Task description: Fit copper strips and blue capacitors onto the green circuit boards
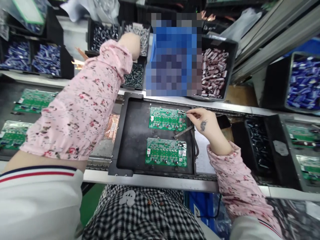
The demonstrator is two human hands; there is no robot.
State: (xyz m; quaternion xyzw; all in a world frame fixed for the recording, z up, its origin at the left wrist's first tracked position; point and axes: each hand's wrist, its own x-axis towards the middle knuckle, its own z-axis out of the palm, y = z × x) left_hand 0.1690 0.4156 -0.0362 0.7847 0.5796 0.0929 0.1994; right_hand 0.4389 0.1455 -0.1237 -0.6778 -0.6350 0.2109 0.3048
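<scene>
Two green circuit boards lie in a black tray (pixel 135 133), the upper board (pixel 163 118) above the lower board (pixel 165 155). My right hand (pixel 205 125) is at the upper board's top right corner, thumb and fingertips pinched together. Whatever is between those fingertips is too small to make out. My left hand (pixel 132 45) reaches up over a bin of small light-grey parts (pixel 144 35), and its fingers are hidden from view. A thin flat strip (pixel 183 131) sticks out over the tray's right side, close to my right hand.
Bins of dark parts (pixel 105 35), small green parts (pixel 135 75) and reddish-brown cylindrical parts (pixel 213 71) stand behind the metal rail (pixel 250 110). Blue parts (pixel 303 83) fill a bin at far right. More boards (pixel 35 100) lie to the left. A blurred-out blue area covers the back centre.
</scene>
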